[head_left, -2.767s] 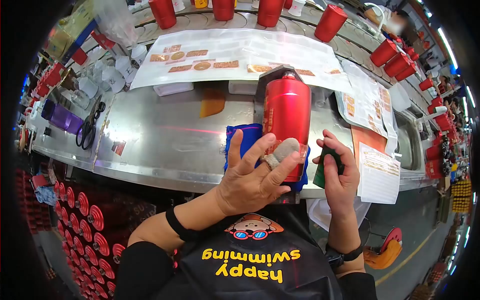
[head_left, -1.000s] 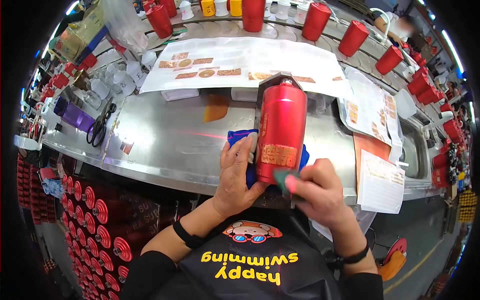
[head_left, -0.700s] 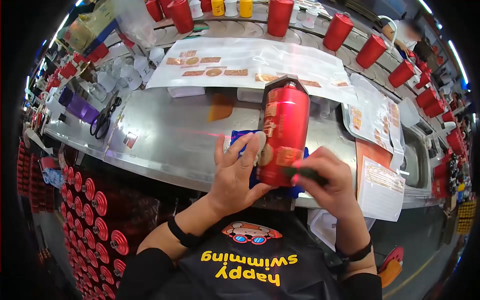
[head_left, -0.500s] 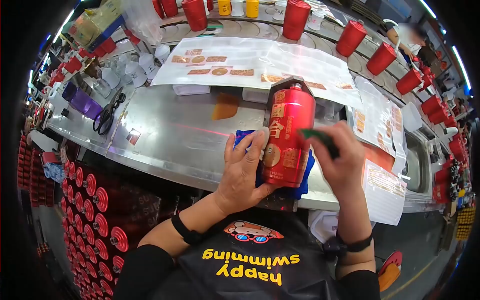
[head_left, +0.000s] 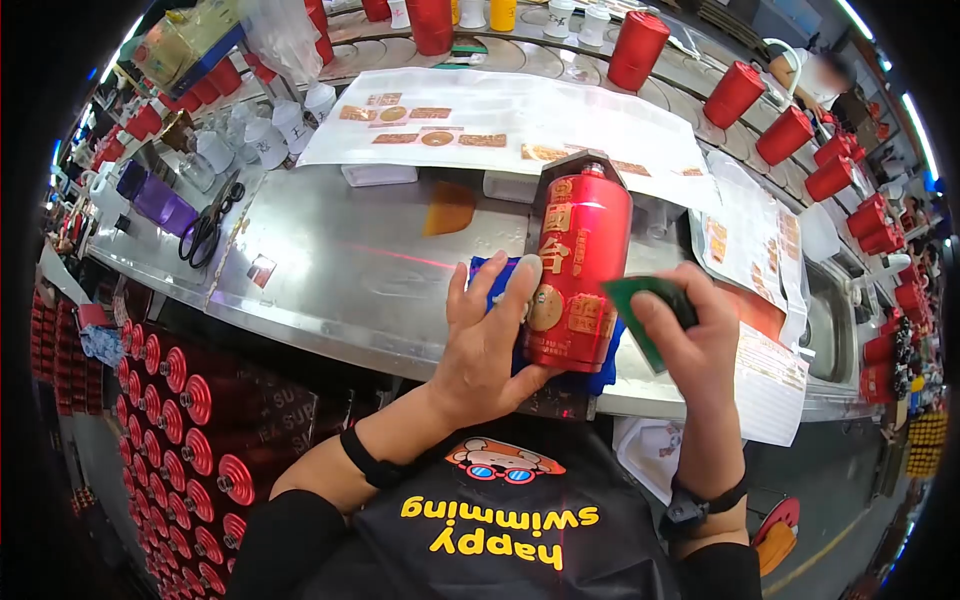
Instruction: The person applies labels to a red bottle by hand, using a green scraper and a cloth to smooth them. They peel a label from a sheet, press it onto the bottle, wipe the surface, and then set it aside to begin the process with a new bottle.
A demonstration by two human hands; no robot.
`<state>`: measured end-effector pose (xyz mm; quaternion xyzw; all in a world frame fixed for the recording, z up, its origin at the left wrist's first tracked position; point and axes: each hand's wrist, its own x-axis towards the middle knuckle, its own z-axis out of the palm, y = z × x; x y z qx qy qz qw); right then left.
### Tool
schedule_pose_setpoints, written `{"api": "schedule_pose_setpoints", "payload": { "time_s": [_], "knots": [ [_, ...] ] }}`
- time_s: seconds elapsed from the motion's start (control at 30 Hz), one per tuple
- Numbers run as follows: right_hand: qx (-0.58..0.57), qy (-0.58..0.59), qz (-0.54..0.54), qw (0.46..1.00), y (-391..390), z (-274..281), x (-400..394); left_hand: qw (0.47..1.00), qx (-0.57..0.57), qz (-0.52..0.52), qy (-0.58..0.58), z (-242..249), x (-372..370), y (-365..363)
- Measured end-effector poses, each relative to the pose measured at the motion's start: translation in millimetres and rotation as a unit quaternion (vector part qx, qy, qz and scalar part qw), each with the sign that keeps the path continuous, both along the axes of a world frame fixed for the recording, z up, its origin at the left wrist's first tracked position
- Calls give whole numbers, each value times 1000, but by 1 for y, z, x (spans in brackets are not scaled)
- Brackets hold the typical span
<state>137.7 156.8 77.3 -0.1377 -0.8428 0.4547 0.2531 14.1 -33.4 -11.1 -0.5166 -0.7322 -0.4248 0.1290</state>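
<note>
A glossy red bottle (head_left: 585, 235) with gold characters lies tilted in a dark angular holder (head_left: 600, 158), over a blue cloth (head_left: 508, 275). My left hand (head_left: 490, 345) grips the bottle's lower left side, thumb near its base and a pale cover on one fingertip. Pinched in my right hand (head_left: 695, 330) is a flat green scraper (head_left: 632, 300), held just right of the bottle; a small gap shows between them. Gold decals lie on the white sheet (head_left: 480, 95) behind the bottle.
Red bottles (head_left: 640, 50) and white cups stand on a curved conveyor (head_left: 560, 68) at the back. Scissors (head_left: 205, 235) and a purple bottle (head_left: 155, 200) lie left. Stacked red bottles (head_left: 200, 450) fill the lower left. A sink (head_left: 828, 325) is at right, another person (head_left: 815, 85) beyond.
The green scraper has moved down and away from the bottle's right side with my right hand, turning its face into view. Bottles on the conveyor have shifted right. My left hand stays on the bottle.
</note>
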Motion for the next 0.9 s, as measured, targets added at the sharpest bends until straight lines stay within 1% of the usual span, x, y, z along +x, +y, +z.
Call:
{"api": "schedule_pose_setpoints", "payload": {
  "time_s": [0.07,0.1,0.17,0.2,0.23,0.27,0.3,0.33,0.37,0.4,0.43,0.53,0.57,0.67,0.7,0.8,0.83,0.87,0.9],
  "knots": [
    [-20,35,-14,999,0,-15,8,994,-19,-63,90,10,4,2],
    [-60,25,-30,997,-2,-20,11,986,-29,-94,133,14,6,2],
    [-140,9,-60,988,-5,-27,13,986,-42,-63,147,17,4,9],
    [-120,26,-57,991,-4,-29,13,986,-49,-48,155,19,1,13],
    [-101,43,-56,992,-2,-32,13,990,-30,-44,132,22,-6,13],
    [-83,60,-56,993,-1,-33,13,988,-15,-44,146,18,-7,14],
    [-1,75,-73,995,0,-34,10,989,-23,-50,140,19,-6,13],
    [106,96,-34,989,-1,-36,9,989,-30,-54,134,21,-5,12],
    [213,116,6,970,-1,-38,8,992,-24,-55,115,19,-4,11],
    [316,135,47,938,-2,-39,6,994,-18,-54,97,16,-3,10],
    [273,126,105,948,-10,-33,9,995,-12,-54,77,12,-3,10],
    [94,78,176,977,-6,-24,22,996,12,-83,36,-2,-5,6],
    [95,65,63,991,-9,-24,22,996,15,-85,39,-5,-5,4],
    [215,92,81,969,-8,-46,20,996,20,-86,4,-10,-4,2],
    [158,104,167,968,-12,-34,21,996,21,-88,-15,-14,-3,2],
    [16,91,182,979,-9,-29,21,991,25,-107,-80,-25,-2,2],
    [-124,36,69,989,-13,-29,22,987,26,-116,-104,-26,-2,1],
    [-197,39,0,980,-10,-45,19,984,26,-124,-127,-25,-3,0],
    [-226,50,-24,973,-11,-50,18,990,9,-110,-91,-22,-6,-2]
  ]
}}
